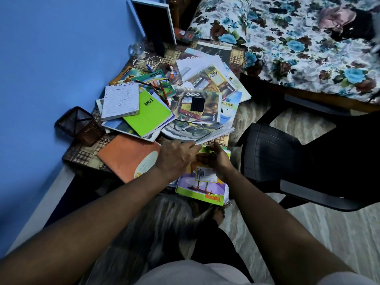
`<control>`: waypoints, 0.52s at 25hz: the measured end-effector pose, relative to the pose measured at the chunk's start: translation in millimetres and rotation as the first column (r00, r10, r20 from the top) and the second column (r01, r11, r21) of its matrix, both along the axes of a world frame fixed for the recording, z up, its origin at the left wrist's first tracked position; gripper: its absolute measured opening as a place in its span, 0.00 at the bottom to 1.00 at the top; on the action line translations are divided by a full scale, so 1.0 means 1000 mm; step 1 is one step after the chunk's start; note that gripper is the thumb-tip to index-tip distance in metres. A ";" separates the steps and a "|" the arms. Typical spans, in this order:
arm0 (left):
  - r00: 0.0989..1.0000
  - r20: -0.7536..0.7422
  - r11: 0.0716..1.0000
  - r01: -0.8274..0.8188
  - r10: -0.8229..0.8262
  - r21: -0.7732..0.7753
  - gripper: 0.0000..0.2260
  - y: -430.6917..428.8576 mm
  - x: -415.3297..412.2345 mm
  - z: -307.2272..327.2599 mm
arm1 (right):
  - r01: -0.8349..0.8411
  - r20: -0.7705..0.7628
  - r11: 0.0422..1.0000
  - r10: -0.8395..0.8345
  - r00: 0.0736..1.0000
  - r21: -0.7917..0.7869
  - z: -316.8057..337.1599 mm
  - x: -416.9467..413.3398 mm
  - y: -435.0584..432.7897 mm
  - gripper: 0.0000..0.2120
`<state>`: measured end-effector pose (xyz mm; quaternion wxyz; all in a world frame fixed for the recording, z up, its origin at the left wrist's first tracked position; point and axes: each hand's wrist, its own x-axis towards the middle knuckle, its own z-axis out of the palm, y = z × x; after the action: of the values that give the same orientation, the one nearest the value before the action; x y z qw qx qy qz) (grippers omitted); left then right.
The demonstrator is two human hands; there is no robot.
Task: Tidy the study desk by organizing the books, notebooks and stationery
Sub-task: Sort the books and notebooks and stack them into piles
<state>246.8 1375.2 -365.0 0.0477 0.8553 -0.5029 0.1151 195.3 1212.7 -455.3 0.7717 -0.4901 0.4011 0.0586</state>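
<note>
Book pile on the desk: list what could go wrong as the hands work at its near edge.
1. Pulling the loose sheets from underneath may slide the stacked books above.
2. The pencils on top could roll off.
3. The purple book seems to overhang the desk edge and may drop.

A: Your left hand lies back-up, its fingers fairly straight and pointing toward your right hand.

B: Your right hand stands on edge, palm facing left, thumb raised, fingers curled inward. Whether they grip anything is unclear.

A: Your bare left forearm and right forearm run in from the lower corners, and your hands nearly meet.
</note>
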 end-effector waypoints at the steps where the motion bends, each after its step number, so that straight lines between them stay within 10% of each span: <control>1: 1.000 -0.004 1.000 0.003 -0.003 -0.002 0.15 -0.003 -0.003 0.004 | 0.006 0.009 1.000 -0.006 1.000 0.021 0.002 -0.001 -0.002 0.24; 13: 0.920 0.223 0.894 0.373 -0.322 -0.247 0.17 -0.002 -0.003 0.068 | -0.003 0.086 0.964 -0.021 0.996 0.264 0.045 -0.019 -0.023 0.47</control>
<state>243.7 1373.3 -296.8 0.1453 0.7217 -0.6285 0.2512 175.9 1189.9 -410.6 0.8474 -0.3831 0.3574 0.0863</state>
